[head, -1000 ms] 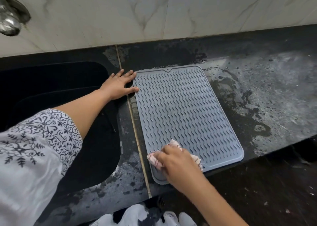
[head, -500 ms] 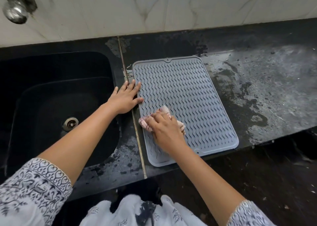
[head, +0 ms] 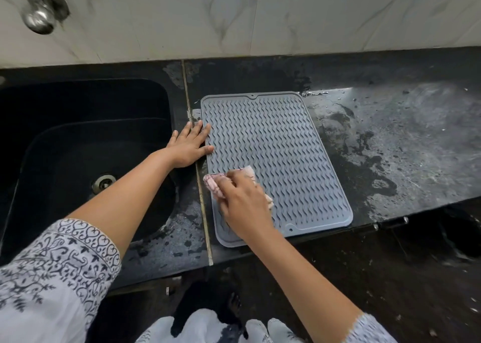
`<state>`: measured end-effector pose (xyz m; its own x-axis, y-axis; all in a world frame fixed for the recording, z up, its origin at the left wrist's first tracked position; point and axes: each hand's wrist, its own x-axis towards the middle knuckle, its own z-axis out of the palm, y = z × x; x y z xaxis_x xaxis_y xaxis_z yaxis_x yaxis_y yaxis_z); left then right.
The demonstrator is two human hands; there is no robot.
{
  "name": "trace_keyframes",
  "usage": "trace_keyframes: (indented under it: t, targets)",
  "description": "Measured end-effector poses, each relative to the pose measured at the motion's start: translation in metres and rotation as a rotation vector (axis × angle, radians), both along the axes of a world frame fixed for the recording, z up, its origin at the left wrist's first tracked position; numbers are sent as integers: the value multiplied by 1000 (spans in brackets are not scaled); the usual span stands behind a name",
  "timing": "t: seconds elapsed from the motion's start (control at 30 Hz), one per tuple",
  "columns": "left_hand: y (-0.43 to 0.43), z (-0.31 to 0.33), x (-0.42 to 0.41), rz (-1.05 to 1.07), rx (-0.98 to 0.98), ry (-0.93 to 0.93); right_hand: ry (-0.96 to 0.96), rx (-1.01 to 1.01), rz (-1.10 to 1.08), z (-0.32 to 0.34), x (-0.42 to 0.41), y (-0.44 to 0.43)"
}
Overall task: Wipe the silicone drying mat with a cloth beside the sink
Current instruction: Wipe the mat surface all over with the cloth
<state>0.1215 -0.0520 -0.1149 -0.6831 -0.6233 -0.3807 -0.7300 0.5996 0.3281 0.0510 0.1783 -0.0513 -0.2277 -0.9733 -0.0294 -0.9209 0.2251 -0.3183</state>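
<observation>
Under the right hand [head: 243, 204], fingers [head: 229, 184] curled on the crumpled cloth [head: 216, 184], lies the grey silicone mat's [head: 281, 155] near-left part, about where it wiped half a second ago. Left hand [head: 188, 147] stays flat, fingers [head: 200, 132] spread over the mat's left edge on the wet black surface [head: 390, 139], beside the sink [head: 78, 139].
</observation>
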Motion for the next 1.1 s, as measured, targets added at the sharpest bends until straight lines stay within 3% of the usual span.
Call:
trace_keyframes:
  t: [0.17,0.3,0.43,0.5,0.63,0.73,0.9,1.1]
  targets:
    - [1,2,1,0,14,2,186,76,4,-14,21,30]
    - [2,4,1,7,19,11,150,44,70,-10,34,82]
    - [3,6,0,9,31,11,71,156,115,1,19,102]
    - [4,8,1,12,38,9,52,148,-3,5,-4,103]
    - [7,11,0,18,40,8,206,114,-297,6,-27,105]
    - [9,12,-1,21,37,10,268,151,-249,0,4,107]
    - [7,9,-1,19,27,6,228,106,38,-5,71,84]
    - [3,6,0,9,32,8,212,-28,57,-6,21,113]
